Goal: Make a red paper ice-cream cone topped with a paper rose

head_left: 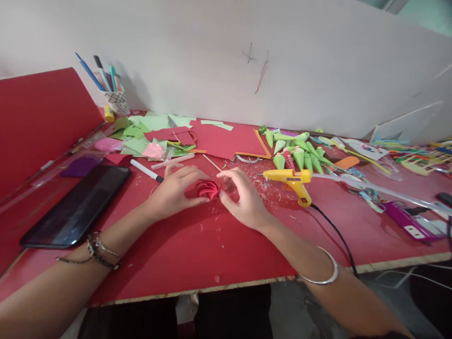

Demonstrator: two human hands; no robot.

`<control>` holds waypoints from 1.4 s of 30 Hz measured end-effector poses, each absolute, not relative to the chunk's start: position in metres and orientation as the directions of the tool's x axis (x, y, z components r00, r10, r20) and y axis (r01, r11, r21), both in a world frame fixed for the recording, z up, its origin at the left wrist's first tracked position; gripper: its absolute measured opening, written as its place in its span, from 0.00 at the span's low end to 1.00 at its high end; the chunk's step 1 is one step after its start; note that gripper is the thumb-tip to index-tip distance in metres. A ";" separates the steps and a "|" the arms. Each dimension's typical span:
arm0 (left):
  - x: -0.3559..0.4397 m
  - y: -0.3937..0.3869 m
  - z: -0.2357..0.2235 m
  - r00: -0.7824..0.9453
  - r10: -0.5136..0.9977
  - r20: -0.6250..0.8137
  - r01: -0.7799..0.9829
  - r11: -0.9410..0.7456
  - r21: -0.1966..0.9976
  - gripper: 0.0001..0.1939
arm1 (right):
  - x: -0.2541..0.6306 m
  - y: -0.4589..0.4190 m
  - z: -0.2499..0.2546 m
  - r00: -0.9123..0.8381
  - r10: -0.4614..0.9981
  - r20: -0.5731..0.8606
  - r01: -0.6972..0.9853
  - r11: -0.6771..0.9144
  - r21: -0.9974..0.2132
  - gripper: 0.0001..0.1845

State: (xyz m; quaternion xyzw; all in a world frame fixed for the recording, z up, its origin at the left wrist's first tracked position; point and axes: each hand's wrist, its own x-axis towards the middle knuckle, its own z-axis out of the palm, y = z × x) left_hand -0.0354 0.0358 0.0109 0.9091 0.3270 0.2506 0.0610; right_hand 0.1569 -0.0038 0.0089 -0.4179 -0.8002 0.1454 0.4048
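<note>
A piece of layered, curled red paper (207,189), which looks like a paper flower, is between my two hands over the middle of the red table. My left hand (176,190) grips its left side, thumb below and fingers above. At the right edge, my right hand (243,200) pinches the paper between thumb and fingers. Close to my left hand lies a white marker (146,170) with a dark tip. A yellow glue gun (296,181) lies to the right of my right hand, its nozzle facing left. Behind my fingers is a thin stick (212,163).
A black phone (77,207) lies at the left. Green paper scraps (155,122) and red sheets (222,139) lie along the back. Several green paper cones (298,157) are piled behind the glue gun. A pen cup (117,102) stands back left, a purple power strip (406,221) at right.
</note>
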 end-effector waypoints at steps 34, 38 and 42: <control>-0.083 0.077 -0.010 0.172 0.963 0.206 0.981 -0.186 0.047 0.25 | 0.158 -0.001 0.004 -0.324 0.852 0.412 0.582 0.523 -0.623 0.12; -0.080 0.075 -0.011 0.186 0.966 0.180 0.981 -0.194 0.026 0.26 | 0.157 -0.001 0.004 -0.344 0.856 0.387 0.587 0.518 -0.622 0.11; -0.079 0.073 -0.011 0.188 0.970 0.156 0.980 -0.196 0.038 0.27 | 0.157 -0.002 0.004 -0.362 0.857 0.368 0.598 0.516 -0.613 0.10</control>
